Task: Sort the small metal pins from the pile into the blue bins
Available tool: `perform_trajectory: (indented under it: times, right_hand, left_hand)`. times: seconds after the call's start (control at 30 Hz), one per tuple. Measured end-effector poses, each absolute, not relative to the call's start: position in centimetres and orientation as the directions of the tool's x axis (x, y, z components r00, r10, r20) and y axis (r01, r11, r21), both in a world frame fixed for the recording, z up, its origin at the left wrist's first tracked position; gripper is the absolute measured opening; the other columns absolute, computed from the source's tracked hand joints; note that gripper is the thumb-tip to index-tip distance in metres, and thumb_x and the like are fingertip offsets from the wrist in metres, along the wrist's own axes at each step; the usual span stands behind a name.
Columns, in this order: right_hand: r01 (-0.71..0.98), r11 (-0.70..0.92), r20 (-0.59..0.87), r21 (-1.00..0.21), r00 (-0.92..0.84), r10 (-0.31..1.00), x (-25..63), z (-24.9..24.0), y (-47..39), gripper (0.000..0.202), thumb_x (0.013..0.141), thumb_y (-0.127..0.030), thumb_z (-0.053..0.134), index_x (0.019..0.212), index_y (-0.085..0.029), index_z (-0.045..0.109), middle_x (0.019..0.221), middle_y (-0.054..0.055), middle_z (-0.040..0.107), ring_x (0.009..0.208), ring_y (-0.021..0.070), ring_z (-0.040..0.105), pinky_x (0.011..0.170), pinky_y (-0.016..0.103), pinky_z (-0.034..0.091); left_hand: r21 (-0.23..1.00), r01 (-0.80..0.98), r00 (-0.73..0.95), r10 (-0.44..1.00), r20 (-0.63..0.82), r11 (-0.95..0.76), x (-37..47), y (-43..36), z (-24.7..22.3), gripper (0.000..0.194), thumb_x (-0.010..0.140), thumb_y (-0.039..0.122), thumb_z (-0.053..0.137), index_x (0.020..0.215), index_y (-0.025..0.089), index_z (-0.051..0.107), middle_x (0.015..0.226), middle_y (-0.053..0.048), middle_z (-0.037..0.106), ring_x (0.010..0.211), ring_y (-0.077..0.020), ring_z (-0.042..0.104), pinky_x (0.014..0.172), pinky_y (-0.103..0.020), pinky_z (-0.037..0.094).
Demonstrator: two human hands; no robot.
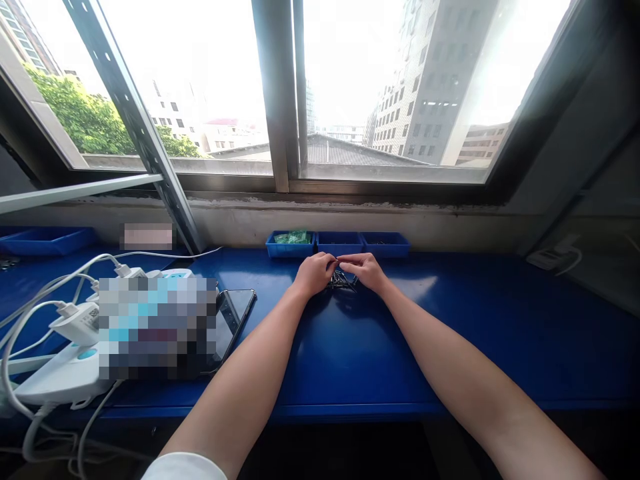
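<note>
My left hand [315,274] and my right hand [369,272] meet at their fingertips above the blue worktop [350,360]. The fingers of both are pinched together, and what lies between them is too small to make out. Just below the fingertips is a small heap of thin metal pieces [342,281] that look like screws, partly covered by the hands. Beyond the hands stands a row of blue bins: the left bin [291,250] holds green packets, the middle bin [340,241] shows no clear contents, and the right bin [385,244] has small dark pieces in it.
On the left lie a white power strip [65,377] with plugs and cables, and a dark phone [235,320] near my left forearm. A metal upright [145,133] rises before the window. Another blue tray [53,241] sits at the far left.
</note>
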State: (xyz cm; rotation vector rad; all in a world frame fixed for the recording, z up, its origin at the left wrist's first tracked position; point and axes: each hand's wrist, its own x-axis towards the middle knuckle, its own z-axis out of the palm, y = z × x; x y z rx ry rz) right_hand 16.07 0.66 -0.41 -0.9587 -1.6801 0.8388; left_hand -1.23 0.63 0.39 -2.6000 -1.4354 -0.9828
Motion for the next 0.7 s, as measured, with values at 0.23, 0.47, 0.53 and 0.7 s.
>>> perform_trajectory:
  times: [0.23,0.47,0.53,0.7]
  right_hand:
    - [0.591,0.409,0.498,-0.695,-0.013,0.867,16.6,-0.1,1.4,0.041,0.076,-0.034,0.058,0.114,-0.021,0.065,0.102,0.005,0.069,0.097,0.0213,0.059,0.090,0.035,0.045]
    - [0.851,0.232,0.501,-0.472,0.043,0.864,17.8,-0.9,2.9,0.064,0.076,-0.032,0.055,0.138,-0.028,0.039,0.140,0.000,0.044,0.111,0.0301,0.038,0.095,0.048,0.035]
    - [0.870,0.203,0.459,-0.449,0.029,0.888,18.0,-1.1,3.2,0.070,0.074,-0.032,0.057,0.140,-0.031,0.034,0.146,-0.001,0.034,0.112,0.0320,0.037,0.092,0.048,0.036]
    - [0.884,0.163,0.392,-0.437,0.024,0.920,18.1,-1.1,3.3,0.078,0.071,-0.033,0.058,0.142,-0.035,0.027,0.152,0.000,0.017,0.112,0.0323,0.039,0.090,0.048,0.036]
  left_hand:
    - [0.279,0.824,0.289,0.788,0.544,-0.494,-1.2,0.9,0.0,0.039,0.087,0.040,0.047,0.117,0.015,0.054,0.112,-0.011,0.060,0.098,-0.0243,0.059,0.082,-0.032,0.046]
    - [0.261,0.848,0.291,0.817,0.499,-0.461,-1.2,0.9,-0.2,0.039,0.088,0.038,0.044,0.118,0.015,0.053,0.115,-0.011,0.058,0.100,-0.0250,0.058,0.084,-0.033,0.045]
    - [0.256,0.849,0.300,0.820,0.488,-0.463,-1.1,0.9,-0.3,0.037,0.088,0.037,0.044,0.117,0.015,0.053,0.114,-0.011,0.058,0.100,-0.0249,0.058,0.084,-0.033,0.045]
    - [0.253,0.864,0.306,0.853,0.424,-0.435,-1.2,1.0,-0.4,0.037,0.087,0.036,0.045,0.118,0.017,0.053,0.116,-0.010,0.057,0.101,-0.0251,0.057,0.083,-0.032,0.045]
